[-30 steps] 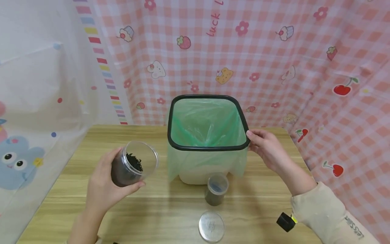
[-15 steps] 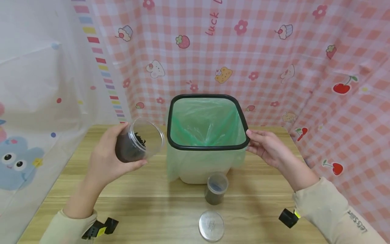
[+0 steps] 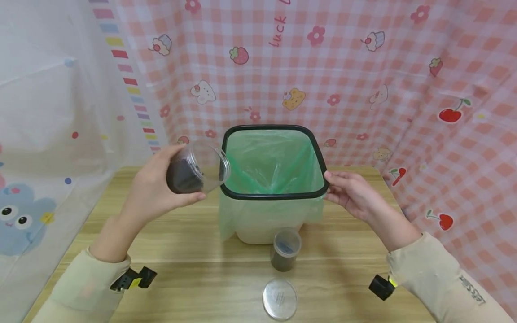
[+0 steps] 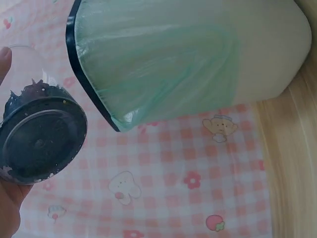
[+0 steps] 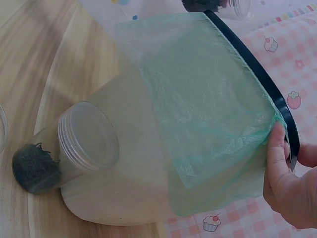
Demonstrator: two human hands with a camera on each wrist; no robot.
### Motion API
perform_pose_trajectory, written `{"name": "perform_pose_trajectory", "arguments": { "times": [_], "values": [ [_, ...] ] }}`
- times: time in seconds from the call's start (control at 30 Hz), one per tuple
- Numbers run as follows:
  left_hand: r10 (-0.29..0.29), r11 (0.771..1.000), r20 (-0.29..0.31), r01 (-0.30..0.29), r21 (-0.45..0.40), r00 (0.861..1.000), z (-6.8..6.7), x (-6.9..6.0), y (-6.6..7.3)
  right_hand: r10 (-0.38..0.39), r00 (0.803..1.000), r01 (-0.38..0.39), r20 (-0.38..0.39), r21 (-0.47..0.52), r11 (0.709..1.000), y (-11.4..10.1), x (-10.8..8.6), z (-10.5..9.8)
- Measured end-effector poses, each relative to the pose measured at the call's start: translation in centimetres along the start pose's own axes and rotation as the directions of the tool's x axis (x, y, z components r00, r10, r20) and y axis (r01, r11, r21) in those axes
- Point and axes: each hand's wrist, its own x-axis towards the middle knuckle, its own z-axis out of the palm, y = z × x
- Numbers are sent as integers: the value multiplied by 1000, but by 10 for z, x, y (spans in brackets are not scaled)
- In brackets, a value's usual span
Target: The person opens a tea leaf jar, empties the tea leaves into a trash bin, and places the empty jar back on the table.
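Observation:
My left hand (image 3: pixel 155 186) grips a clear jar (image 3: pixel 186 172) with dark shredded contents, tilted so its mouth is at the left side of the bin's black rim (image 3: pixel 272 196). In the left wrist view the jar's dark base (image 4: pixel 42 141) faces the camera. The bin is lined with a green bag (image 3: pixel 274 157) folded over its outside. My right hand (image 3: pixel 355 195) pinches the rim at the right front corner; in the right wrist view its thumb and fingers (image 5: pixel 280 153) are on either side of the rim.
A second clear jar (image 3: pixel 285 249) with dark contents stands against the bin's front. Nearer me a round clear lid (image 3: pixel 280 299) lies on the wooden table (image 3: pixel 194 287). Checked cloth (image 3: pixel 258 80) hangs behind and to the right, white printed cloth (image 3: pixel 48 112) on the left.
My left hand has carried the jar up and to the right, to the bin's rim, and tipped it further toward the bin. My right hand has stayed at the rim.

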Motion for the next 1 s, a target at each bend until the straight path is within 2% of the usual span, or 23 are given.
{"name": "perform_pose_trajectory", "arguments": {
  "times": [0.2,0.3,0.4,0.47,0.57,0.7,0.8,1.0],
  "values": [
    [78,993,86,-85,79,993,0,19,0,-1,1000,1,2,19,1000,-1,-2,-1],
    [147,982,119,-159,104,982,-2,30,0,1,1000,-1,6,28,1000,-2,-3,-1],
    [178,973,161,-198,119,971,-5,42,1,4,1000,-5,11,30,1000,-2,-3,-2],
    [176,972,187,-201,124,966,-8,50,2,6,1000,-7,13,37,999,-2,-3,-2],
    [146,977,218,-176,123,965,-12,62,2,9,1000,-10,18,50,999,-2,-1,-1],
    [103,974,263,-152,170,959,-16,75,3,13,1000,-14,21,59,998,-1,1,-1],
    [101,963,313,-172,208,944,-17,83,6,17,1000,-18,21,59,998,-1,1,-1],
    [148,929,420,-271,250,895,-13,94,12,24,999,-26,22,65,998,-1,1,-1]
  ]
}}
